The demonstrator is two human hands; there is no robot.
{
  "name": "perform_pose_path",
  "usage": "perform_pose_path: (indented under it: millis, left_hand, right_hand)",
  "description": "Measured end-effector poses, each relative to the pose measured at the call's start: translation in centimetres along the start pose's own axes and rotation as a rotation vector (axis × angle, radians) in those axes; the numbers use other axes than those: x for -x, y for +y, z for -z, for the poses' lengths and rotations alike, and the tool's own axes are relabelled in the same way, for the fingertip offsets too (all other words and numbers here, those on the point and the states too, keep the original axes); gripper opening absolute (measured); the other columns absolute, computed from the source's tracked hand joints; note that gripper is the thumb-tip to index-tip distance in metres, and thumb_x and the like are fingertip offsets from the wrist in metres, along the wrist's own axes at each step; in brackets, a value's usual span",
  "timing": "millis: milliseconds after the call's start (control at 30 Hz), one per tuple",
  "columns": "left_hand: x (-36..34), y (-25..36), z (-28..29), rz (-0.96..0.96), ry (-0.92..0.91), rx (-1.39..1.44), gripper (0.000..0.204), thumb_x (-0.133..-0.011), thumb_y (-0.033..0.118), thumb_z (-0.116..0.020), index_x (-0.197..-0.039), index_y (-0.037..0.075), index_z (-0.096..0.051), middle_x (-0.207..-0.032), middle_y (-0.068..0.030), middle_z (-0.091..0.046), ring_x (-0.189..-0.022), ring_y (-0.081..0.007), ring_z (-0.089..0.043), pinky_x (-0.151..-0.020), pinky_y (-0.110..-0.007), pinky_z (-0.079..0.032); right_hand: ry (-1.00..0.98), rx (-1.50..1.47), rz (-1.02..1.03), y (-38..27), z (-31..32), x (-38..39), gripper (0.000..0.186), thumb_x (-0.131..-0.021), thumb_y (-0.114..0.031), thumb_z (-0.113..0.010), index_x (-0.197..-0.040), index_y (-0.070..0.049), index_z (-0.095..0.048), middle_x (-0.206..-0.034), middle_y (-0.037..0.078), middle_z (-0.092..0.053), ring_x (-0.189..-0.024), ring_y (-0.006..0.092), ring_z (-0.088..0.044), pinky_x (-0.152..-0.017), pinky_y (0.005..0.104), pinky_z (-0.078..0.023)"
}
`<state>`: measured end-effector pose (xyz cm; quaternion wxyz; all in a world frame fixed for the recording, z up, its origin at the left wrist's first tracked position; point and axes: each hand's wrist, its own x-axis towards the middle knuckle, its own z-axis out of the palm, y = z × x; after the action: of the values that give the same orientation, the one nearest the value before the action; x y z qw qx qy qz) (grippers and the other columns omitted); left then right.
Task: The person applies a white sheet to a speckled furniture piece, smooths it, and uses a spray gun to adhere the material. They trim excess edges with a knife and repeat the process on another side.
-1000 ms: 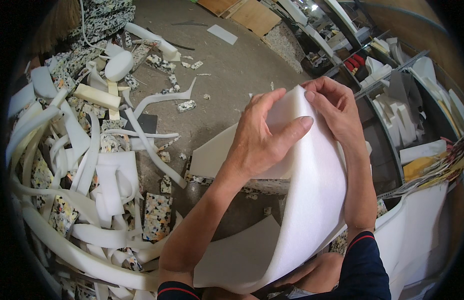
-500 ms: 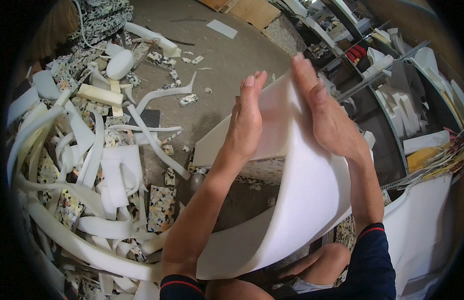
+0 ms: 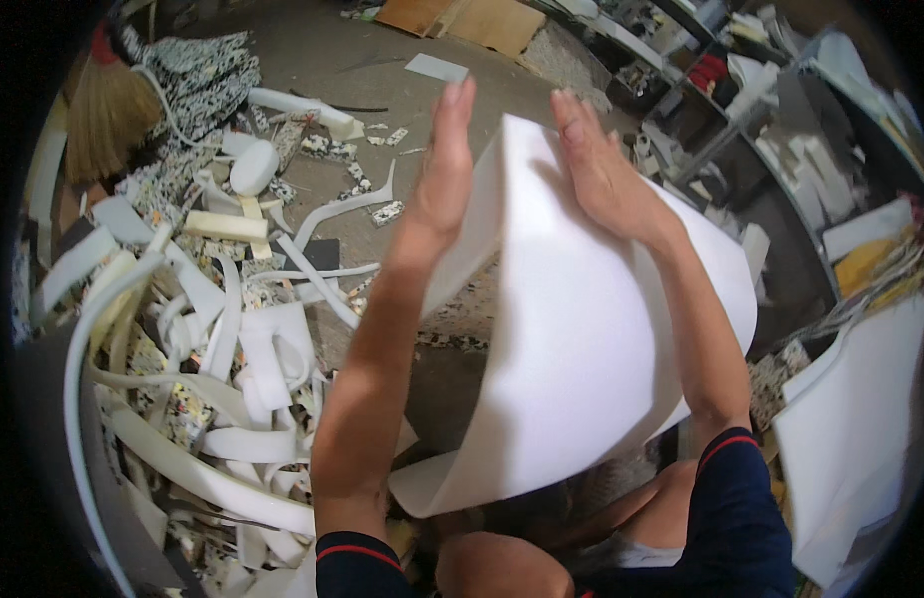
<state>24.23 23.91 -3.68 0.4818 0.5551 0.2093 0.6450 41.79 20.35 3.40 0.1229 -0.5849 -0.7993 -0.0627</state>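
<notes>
A large white foam sheet (image 3: 572, 339) stands curved in front of me, bent into a fold with its peak at the far end. My left hand (image 3: 445, 174) is open beside the left face of the fold, its fingers stretched out and pointing away from me. On the opposite face lies my right hand (image 3: 604, 174), also flat with straight fingers, its palm against or close to the foam. Neither hand is closed round anything. Whether the left palm touches the sheet I cannot tell. Under the fold, a speckled foam block (image 3: 462, 324) shows in part.
White foam offcuts (image 3: 273, 349) and speckled scraps lie heaped on the left. A straw broom (image 3: 108, 115) stands behind them. Compartmented shelving (image 3: 781, 189) with foam pieces is on the right, near another white sheet (image 3: 851, 439). Brown boards (image 3: 492, 25) lie at the back.
Both hands have shifted left and slightly farther away. The foam sheet's folded peak has swung left, and more of its broad right face shows.
</notes>
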Motion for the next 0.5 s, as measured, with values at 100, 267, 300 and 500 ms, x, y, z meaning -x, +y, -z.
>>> perform_pose_path:
  millis: [100,267,300,500]
  left_hand:
    - [-2.8,2.3,-1.6,-0.152,-0.247,-0.635,0.077,-0.103,0.058,-0.014,-0.155,0.001,-0.023,-0.162,-0.0206,-0.015,-0.152,-0.0335,-0.008,-0.122,-0.044,-0.003]
    - [-2.9,3.5,-6.7,-0.081,-0.553,-1.6,0.058,-0.104,0.038,-0.027,-0.146,0.0,-0.039,-0.157,-0.0235,-0.029,-0.148,-0.0408,-0.02,-0.118,-0.058,-0.018]
    - [-3.0,3.5,-7.0,-0.035,-0.579,-1.641,0.058,-0.104,0.036,-0.026,-0.151,0.003,-0.033,-0.159,-0.0198,-0.026,-0.149,-0.0391,-0.018,-0.118,-0.058,-0.018]
    - [-2.9,2.8,-5.9,0.083,-0.539,-1.679,0.062,-0.103,0.044,-0.021,-0.158,0.015,-0.019,-0.164,-0.0109,-0.016,-0.153,-0.0297,-0.007,-0.122,-0.05,-0.004]
  right_hand:
    - [0.021,-0.02,-0.073,2.4,0.2,1.3,0.076,-0.103,-0.053,-0.016,-0.154,0.002,-0.022,-0.162,0.024,-0.014,-0.151,0.0388,-0.009,-0.118,0.0594,-0.012]
    - [-0.098,0.181,0.003,5.0,-0.3,3.8,0.071,-0.104,-0.049,-0.02,-0.152,0.003,-0.026,-0.161,0.024,-0.018,-0.15,0.0389,-0.013,-0.118,0.0618,-0.012]
    - [-0.01,0.041,0.007,5.8,-0.5,4.6,0.071,-0.104,-0.049,-0.02,-0.152,0.002,-0.026,-0.161,0.024,-0.018,-0.15,0.0386,-0.013,-0.119,0.0612,-0.011]
    - [-0.046,0.121,-0.415,17.6,2.7,10.6,0.078,-0.101,-0.059,-0.023,-0.154,-0.001,-0.023,-0.162,0.02,-0.016,-0.151,0.0368,-0.011,-0.12,0.0588,-0.008]
